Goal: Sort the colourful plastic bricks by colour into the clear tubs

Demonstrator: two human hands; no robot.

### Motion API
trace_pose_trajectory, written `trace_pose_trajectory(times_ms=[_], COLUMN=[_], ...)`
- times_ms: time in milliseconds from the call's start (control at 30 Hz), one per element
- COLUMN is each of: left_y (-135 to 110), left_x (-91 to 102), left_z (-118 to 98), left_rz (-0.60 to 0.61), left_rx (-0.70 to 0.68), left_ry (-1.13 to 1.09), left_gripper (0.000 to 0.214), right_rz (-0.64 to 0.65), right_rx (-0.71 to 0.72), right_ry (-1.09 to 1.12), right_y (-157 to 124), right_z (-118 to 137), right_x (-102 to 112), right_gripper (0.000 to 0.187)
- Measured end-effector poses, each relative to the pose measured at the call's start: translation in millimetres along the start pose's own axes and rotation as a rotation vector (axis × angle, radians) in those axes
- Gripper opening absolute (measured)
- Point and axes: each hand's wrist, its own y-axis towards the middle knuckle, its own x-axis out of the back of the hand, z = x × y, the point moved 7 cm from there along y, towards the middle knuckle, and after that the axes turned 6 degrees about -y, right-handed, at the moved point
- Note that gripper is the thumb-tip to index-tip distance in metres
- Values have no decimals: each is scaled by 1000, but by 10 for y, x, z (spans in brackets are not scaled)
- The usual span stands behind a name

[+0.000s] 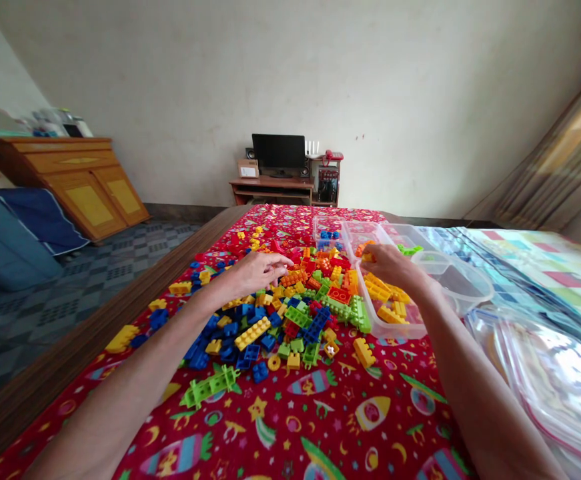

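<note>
Toy building bricks in blue, yellow, green, orange and red lie in a wide pile (253, 333) on the red patterned cloth (280, 427). My left hand (265, 270) hovers over the pile's far part, fingers loosely bent and apart; I see nothing held in it. My right hand (387, 260) is above the clear divided box (395, 331), its fingers closed on a small orange-yellow toy brick (368, 257), mostly hidden by them. Yellow bricks (377, 288) lie in the box's near compartment, and orange bricks (364, 247) in one farther back.
A smaller clear container (323, 229) with blue bricks stands behind the pile. At right are a round clear tub (477, 290) and stacked clear lids (560, 373). A long green piece (210, 387) and a yellow brick (364, 353) lie near me. A monitor (279, 153) stands beyond.
</note>
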Motion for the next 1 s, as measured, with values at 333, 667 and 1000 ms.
trace_pose_trajectory(times_ms=[333, 667, 1000], left_y=[47, 116, 97], left_x=[-294, -360, -172], left_z=[-9, 281, -6], left_rz=[10, -82, -164], left_rx=[-182, -137, -132], left_ry=[410, 371, 356], left_gripper=[30, 35, 30], right_rz=[65, 105, 199], right_rx=[-174, 276, 275], right_ry=[-224, -165, -178], right_y=[-104, -253, -269], right_z=[-235, 874, 896], right_x=[80, -102, -243], right_gripper=[33, 23, 29])
